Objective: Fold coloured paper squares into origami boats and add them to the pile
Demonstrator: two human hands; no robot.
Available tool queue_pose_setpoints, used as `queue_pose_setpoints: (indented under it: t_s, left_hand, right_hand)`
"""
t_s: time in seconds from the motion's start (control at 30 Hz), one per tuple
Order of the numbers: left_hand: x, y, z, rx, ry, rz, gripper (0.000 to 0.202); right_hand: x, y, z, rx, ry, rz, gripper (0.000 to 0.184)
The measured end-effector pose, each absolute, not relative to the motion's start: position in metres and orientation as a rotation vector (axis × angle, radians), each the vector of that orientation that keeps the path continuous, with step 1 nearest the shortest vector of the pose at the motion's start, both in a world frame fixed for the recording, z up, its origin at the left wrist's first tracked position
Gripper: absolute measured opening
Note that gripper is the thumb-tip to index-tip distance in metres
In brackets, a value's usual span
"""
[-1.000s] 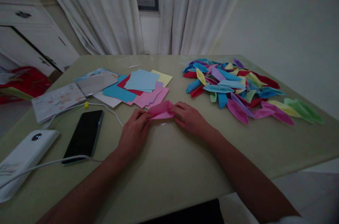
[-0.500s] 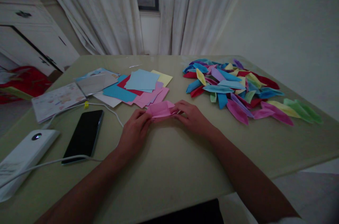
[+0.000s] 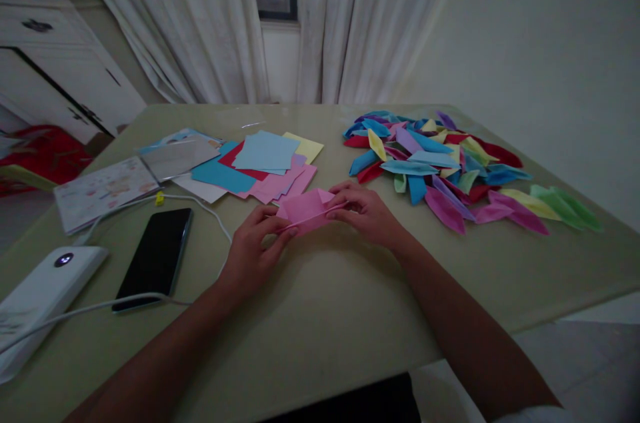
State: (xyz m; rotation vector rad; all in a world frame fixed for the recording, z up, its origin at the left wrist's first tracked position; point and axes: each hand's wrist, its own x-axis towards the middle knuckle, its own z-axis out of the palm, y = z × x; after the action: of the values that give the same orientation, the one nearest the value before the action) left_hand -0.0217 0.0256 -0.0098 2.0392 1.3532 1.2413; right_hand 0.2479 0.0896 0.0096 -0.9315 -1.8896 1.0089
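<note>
A pink paper sheet, partly folded, is held just above the olive table near its middle. My left hand pinches the sheet's left end with closed fingers. On the right end my right hand grips it, fingers curled over the edge. Just behind the hands lies a stack of flat coloured paper squares. A big heap of folded paper pieces in many colours is spread at the right.
A black phone lies at the left with a white cable running past it. A white power bank sits at the left edge. Printed cards lie behind the phone. White curtains and a cabinet stand beyond.
Both hands lifted the pink sheet slightly off the table and tilted it up toward me; the fold has opened a little. The other papers stayed in place.
</note>
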Motion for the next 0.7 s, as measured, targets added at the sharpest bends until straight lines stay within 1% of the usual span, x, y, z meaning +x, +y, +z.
queue_pose_setpoints:
  t_s: [0.1, 0.17, 0.4, 0.53, 0.6, 0.7]
  left_hand:
    - [-0.022, 0.026, -0.010, 2.117, 1.353, 1.250, 0.015]
    - [-0.023, 0.027, -0.010, 2.110, 1.335, 1.216, 0.017]
    - [-0.021, 0.025, -0.004, 1.973, 1.318, 1.141, 0.025]
    - [-0.020, 0.024, -0.001, 1.921, 1.274, 1.153, 0.032]
    - [-0.020, 0.024, -0.002, 1.864, 1.242, 1.193, 0.028]
    - [-0.020, 0.025, -0.006, 1.773, 1.189, 1.258, 0.016]
  right_hand:
    - [0.249, 0.091, 0.010, -0.937, -1.935, 0.997, 0.008]
    - [0.251, 0.092, 0.011, -0.934, -1.982, 1.025, 0.009]
    - [0.255, 0.095, 0.014, -0.885, -2.042, 1.025, 0.018]
    - [0.251, 0.093, 0.016, -0.891, -1.955, 1.155, 0.024]
    - [0.251, 0.092, 0.017, -0.896, -1.893, 1.221, 0.026]
    - [0.252, 0.091, 0.020, -0.890, -1.826, 1.286, 0.026]
